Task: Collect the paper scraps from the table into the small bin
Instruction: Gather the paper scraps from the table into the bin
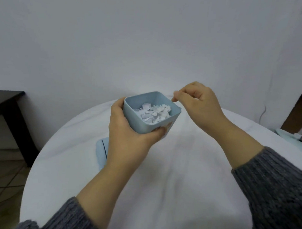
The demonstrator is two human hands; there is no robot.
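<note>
My left hand grips the small bin, mouth tilted up toward me, paper scraps inside; right hand pinched tight beside its rim.

The left hand covers part of the bin's near wall, so the print there shows only partly. A flat pale-blue thing on the counter lies half hidden behind that wrist. Whether the right hand's pinched fingertips hold a scrap is too small to tell. The left edge cuts off the dark table, the bottom edge the sleeves.
</note>
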